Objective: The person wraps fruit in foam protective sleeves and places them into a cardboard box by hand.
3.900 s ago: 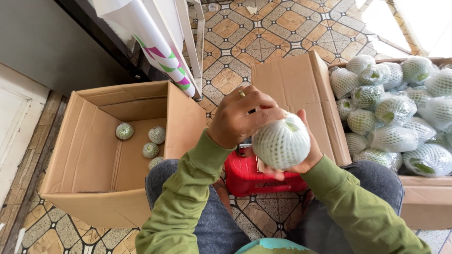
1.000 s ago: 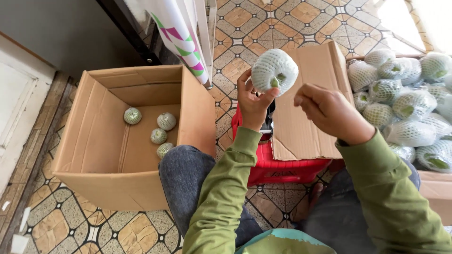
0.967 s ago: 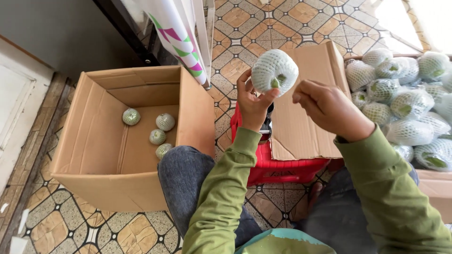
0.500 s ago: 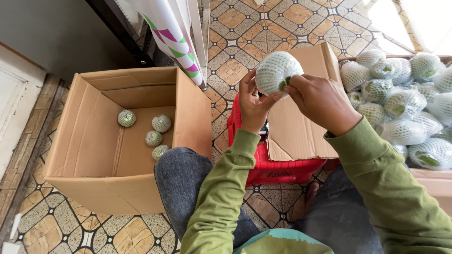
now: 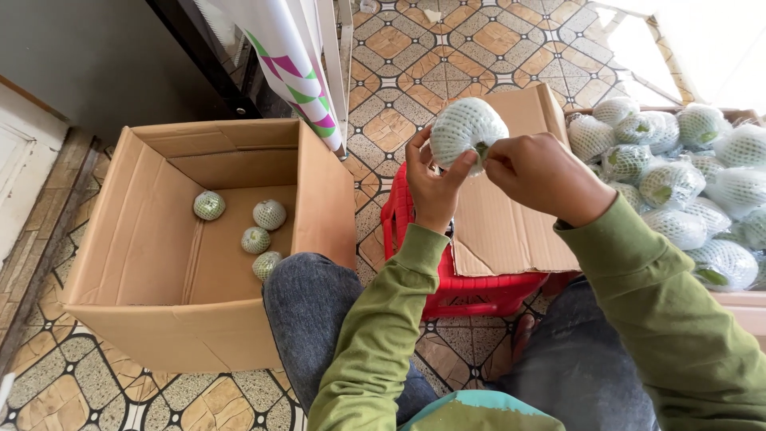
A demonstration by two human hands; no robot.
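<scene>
While the left hand [image 5: 435, 187] cups a round green fruit in white foam netting [image 5: 467, 134] from below, its fingers wrap up the fruit's left side and the thumb presses on the lower right, so it is clamped on the fruit. Right hand [image 5: 541, 174] sits just right of it, thumb and forefinger pinched together at the open end of the net where a bit of green skin shows; the other fingers are curled in. Wrapped fruit is held up in the air at centre frame, above a red plastic stool [image 5: 455, 275] and in front of a loose cardboard flap [image 5: 511, 231] lying on that stool. Both arms wear olive-green sleeves [image 5: 383, 335]; knees in dark jeans [image 5: 307, 307] show below. Left of the hands, well apart, an open cardboard box [image 5: 159, 319] stands on the floor with four small net-wrapped fruits [image 5: 255, 231] grouped near the middle of its bottom. Right side: a second box [image 5: 742, 307], mostly cut off by the frame edge, piled with many more net-wrapped fruits [image 5: 670, 183]. Floor is patterned brown and cream tile [image 5: 447, 40]. Far left: a white post with pink and green stripes [image 5: 291, 68] leans beside a dark wall.
</scene>
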